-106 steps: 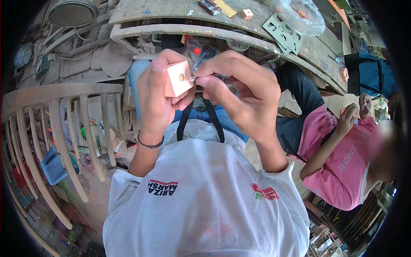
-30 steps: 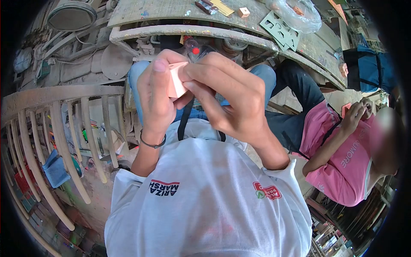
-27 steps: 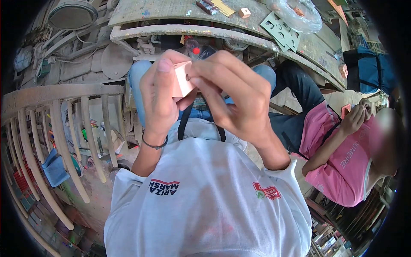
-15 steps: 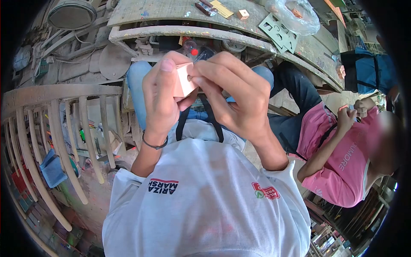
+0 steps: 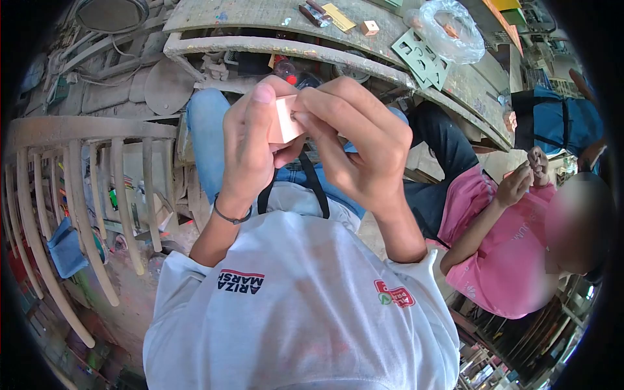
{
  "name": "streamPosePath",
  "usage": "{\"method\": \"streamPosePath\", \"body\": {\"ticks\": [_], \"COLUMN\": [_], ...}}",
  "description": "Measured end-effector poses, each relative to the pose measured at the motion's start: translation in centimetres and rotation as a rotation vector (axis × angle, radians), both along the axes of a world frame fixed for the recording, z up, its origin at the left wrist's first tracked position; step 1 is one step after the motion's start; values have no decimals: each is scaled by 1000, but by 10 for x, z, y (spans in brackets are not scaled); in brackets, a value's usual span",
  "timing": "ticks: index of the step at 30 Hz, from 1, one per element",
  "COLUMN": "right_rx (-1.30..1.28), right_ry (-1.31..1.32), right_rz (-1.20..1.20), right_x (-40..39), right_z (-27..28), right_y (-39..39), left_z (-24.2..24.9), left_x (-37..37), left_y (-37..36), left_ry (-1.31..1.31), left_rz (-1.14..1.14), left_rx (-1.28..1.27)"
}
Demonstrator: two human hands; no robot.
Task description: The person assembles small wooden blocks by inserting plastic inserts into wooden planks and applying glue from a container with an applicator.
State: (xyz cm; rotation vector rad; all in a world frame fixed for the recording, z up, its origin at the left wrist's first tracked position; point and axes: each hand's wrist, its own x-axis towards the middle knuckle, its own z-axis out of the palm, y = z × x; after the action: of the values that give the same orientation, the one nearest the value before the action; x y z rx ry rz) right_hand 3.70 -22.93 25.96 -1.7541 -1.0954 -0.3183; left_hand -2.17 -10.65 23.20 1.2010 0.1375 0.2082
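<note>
My left hand is closed around a pale pinkish wooden block, held up above my lap, with the thumb along its near side. My right hand is pinched, thumb and forefinger tips pressed against the block's right face. A small dark spot shows there, mostly covered by the fingertips; what they pinch, if anything, is hidden. On the bench beyond lies a similar small block with a dark hole in it.
The paint-stained bench carries dark-handled tools, a green stencil sheet and a clear plastic bag. A slatted wooden chair stands at left. At right sits a co-worker in a pink shirt, hands raised together.
My view has shifted slightly. The block has turned a little in my left hand, and my right fingertips now cover more of the dark spot. The co-worker's hands have shifted.
</note>
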Motion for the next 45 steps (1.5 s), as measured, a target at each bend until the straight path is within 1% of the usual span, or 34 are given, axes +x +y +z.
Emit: {"method": "streamPosePath", "body": {"ticks": [1,3,5,7,11,13,15,17,19,20,24,26,29,32,36,38,41,43,45], "right_rx": [-8,78,53,13,-35,-9,-25,-44,-37,-75,-75,-71,-68,-121,-82,-92,-113,-116,-111], "right_ry": [-5,-6,1,-10,-78,-35,-4,-4,-46,-7,-13,-33,-35,12,-39,-34,-14,12,2], "right_rz": [5,72,104,41,6,48,90,104,38,6,10,61,106,-29,63,75,84,-1,-20], "right_x": [0,1,-1,1,9,8,6,8,10,9,8,8,9,9,13,12,12,11,13], "right_z": [-1,-4,-5,-4,4,2,1,0,1,5,10,7,5,12,13,10,10,13,12], "right_y": [1,3,0,-4,-3,-1,-2,-3,-5,-6,-2,-2,-3,-4,1,0,-2,0,3], "left_z": [0,-2,0,1,4,3,0,-1,3,4,2,2,4,5,6,4,5,4,2], "left_x": [0,0,0,0,5,5,5,5,7,7,9,9,7,9,10,9,9,10,12], "left_y": [-1,0,2,0,-4,-2,0,1,-1,-2,-1,3,2,-1,-1,3,0,-1,-1], "left_ry": [-5,-14,-22,-23,-37,-16,-34,-44,-26,-4,4,-50,-22,-11,-7,-20,25,16,7], "left_rz": [5,9,44,38,34,17,53,34,29,13,-23,-3,10,-13,-2,37,38,23,10], "left_rx": [-8,-44,-8,-38,-72,-104,-85,-61,-98,-130,-190,-135,-143,-167,-131,-31,-101,-128,-153]}}
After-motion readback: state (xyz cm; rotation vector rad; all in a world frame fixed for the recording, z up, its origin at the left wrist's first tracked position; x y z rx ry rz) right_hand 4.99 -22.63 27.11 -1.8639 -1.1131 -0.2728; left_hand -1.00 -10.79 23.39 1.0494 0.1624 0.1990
